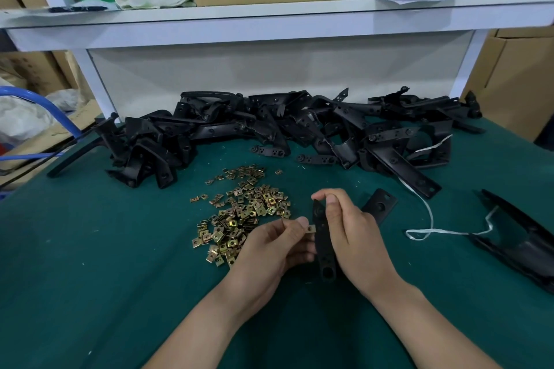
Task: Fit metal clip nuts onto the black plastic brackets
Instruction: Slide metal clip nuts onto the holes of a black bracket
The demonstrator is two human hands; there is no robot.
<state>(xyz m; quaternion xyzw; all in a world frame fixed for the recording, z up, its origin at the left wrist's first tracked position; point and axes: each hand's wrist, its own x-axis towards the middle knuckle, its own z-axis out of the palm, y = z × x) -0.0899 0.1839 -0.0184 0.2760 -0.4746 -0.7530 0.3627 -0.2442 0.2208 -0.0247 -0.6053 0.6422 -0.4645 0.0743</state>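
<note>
My right hand (pixel 350 231) grips a long black plastic bracket (pixel 324 249), held upright over the green mat, with thumb and fingers curled round its upper end. My left hand (pixel 278 246) pinches a small brass-coloured clip nut (pixel 311 229) between thumb and forefinger and holds it against the bracket's left edge, about a third of the way down. A loose heap of clip nuts (pixel 242 213) lies on the mat just left of my hands. A big pile of black brackets (pixel 284 129) stretches across the back of the table.
One flat black bracket (pixel 380 207) lies just behind my right hand. A white plastic strap (pixel 431 229) loops across the mat to the right, beside a large black part (pixel 527 243). Above the pile runs a white shelf (pixel 269 21) carrying a cardboard box, a cloth and a bottle.
</note>
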